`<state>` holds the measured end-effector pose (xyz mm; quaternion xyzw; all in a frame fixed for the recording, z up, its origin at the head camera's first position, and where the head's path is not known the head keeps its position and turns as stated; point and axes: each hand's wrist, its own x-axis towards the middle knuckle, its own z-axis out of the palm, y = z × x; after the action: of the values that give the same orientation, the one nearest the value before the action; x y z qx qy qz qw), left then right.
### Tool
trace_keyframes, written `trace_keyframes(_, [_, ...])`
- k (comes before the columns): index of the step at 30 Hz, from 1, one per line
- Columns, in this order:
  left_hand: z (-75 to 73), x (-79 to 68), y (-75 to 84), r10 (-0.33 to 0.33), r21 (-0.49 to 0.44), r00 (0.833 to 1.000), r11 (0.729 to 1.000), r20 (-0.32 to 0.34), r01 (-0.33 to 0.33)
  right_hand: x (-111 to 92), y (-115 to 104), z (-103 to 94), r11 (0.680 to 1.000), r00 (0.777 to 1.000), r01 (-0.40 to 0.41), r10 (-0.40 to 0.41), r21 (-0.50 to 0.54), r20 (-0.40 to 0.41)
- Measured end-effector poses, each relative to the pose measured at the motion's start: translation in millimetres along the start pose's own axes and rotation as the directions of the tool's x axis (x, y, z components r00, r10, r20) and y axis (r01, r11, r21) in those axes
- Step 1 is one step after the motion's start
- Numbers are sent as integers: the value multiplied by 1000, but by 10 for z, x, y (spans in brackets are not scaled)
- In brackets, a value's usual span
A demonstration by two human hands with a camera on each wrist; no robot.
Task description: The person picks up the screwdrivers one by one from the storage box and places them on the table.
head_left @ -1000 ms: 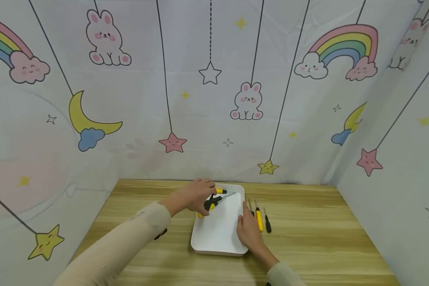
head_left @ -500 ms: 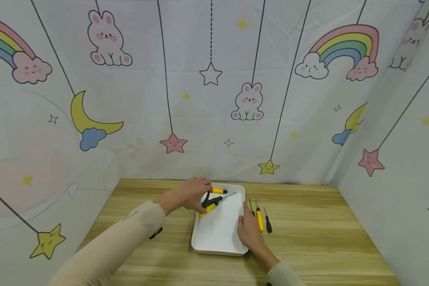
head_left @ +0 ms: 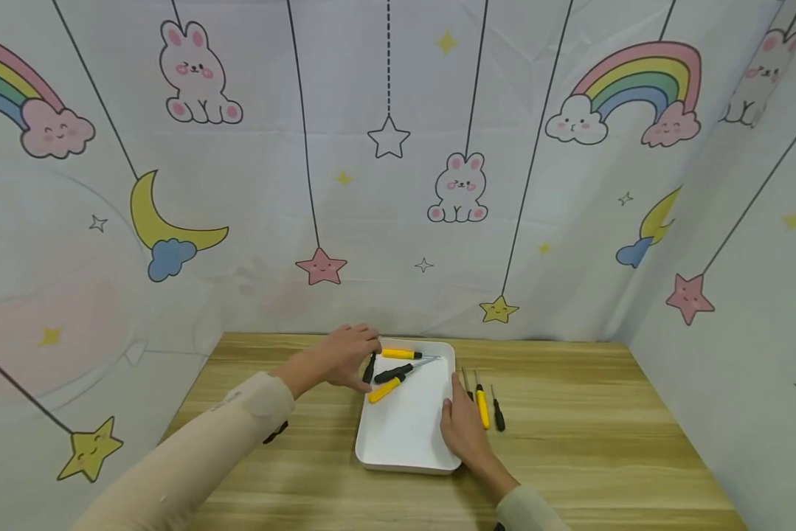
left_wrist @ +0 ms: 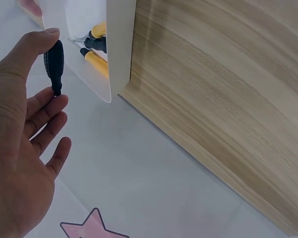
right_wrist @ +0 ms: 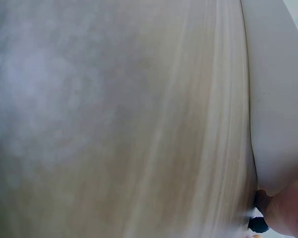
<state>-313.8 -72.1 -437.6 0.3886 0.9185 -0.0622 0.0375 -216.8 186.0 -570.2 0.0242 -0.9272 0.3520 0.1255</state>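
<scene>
In the head view my left hand (head_left: 344, 355) is at the far left corner of a white tray (head_left: 404, 442). It pinches a small screwdriver with a black handle (left_wrist: 54, 64) between thumb and fingertips, over the tray's left edge. Inside the tray lie a yellow-handled screwdriver (head_left: 400, 354), a black-handled one (head_left: 394, 374) and another yellow-handled one (head_left: 387, 389). My right hand (head_left: 464, 428) holds the tray's right wall, thumb over the rim and fingers along the outside. In the right wrist view only part of that hand shows, at the lower right corner.
Right of the tray, a yellow-handled screwdriver (head_left: 482, 408), a black-handled one (head_left: 499, 417) and one partly hidden by my right hand lie on the wooden table (head_left: 583, 442). A patterned curtain (head_left: 371, 221) hangs behind and beside the table.
My left hand has moved left with the black screwdriver, from above the other screwdrivers to the tray's left edge, uncovering them. The right hand and the tray have stayed in place.
</scene>
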Motion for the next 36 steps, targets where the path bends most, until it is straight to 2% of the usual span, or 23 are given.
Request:
trace_keyframes(6, [61, -25, -68, -16, 22, 1000, 1000, 14, 16, 5, 10, 3, 1000, 1000, -10, 10, 0, 5])
trace_keyframes(14, [130, -85, -121, -44, -2, 997, 999, 59, 44, 10, 17, 5, 1000, 999, -28, 28, 1, 16])
trace_keyframes(21, [281, -139, -173, -28, 22, 998, 999, 59, 27, 6, 22, 10, 999, 999, -45, 44, 8, 27])
trace_keyframes(26, [350, -170, -168, -27, -6, 998, 1000, 65, 28, 1, 32, 4, 999, 999, -46, 46, 3, 28])
trace_keyframes(36, [558, -189, -137, -65, 1, 990, 998, 128, 66, -3, 22, -16, 1000, 1000, -26, 26, 11, 9])
